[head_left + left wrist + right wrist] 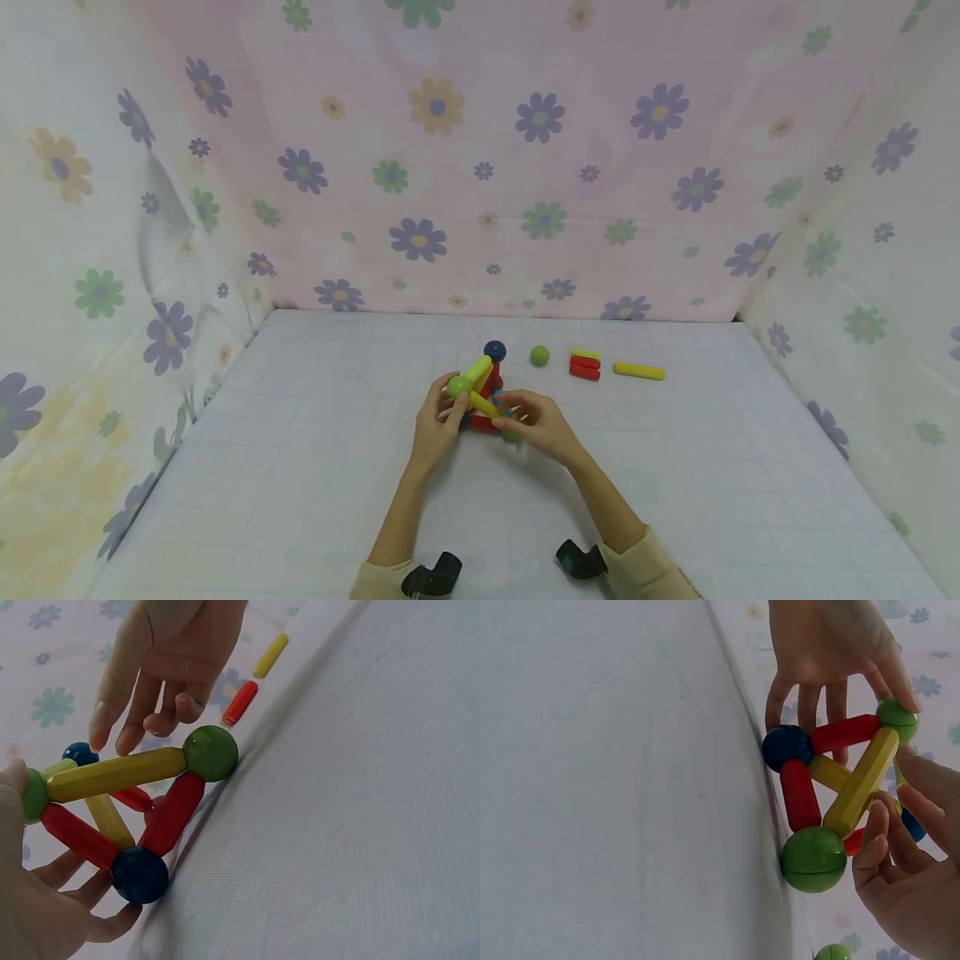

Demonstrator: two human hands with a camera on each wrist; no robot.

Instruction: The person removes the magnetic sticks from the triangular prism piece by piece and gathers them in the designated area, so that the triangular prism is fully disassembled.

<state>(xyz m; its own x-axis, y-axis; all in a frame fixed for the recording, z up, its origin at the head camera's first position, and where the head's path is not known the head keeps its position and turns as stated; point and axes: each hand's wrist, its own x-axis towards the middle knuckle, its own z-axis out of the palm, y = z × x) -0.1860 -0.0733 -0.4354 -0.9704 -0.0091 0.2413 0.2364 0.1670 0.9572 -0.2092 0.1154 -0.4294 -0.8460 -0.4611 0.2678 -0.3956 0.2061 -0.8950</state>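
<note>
A frame of coloured magnetic rods and balls stands between the two hands. My left hand (435, 429) grips it at one side, thumb on a green ball (459, 386) and fingertips by a dark blue ball (140, 874). A yellow rod (120, 775) joins that green ball to another green ball (211, 754). Red rods (174, 814) meet at the dark blue ball. Farther back are a yellow-green rod (477, 368) and a second blue ball (494, 350). My right hand (546, 427) is beside the yellow rod, fingers loosely bent, fingertips close to it.
Behind the frame on the white cloth-covered table (300, 467) lie a loose green ball (539, 356), a yellow-green rod (586, 354), red rods (585, 368) and a yellow rod (639, 371). Flower-patterned cloth (480, 167) hangs at the back and sides.
</note>
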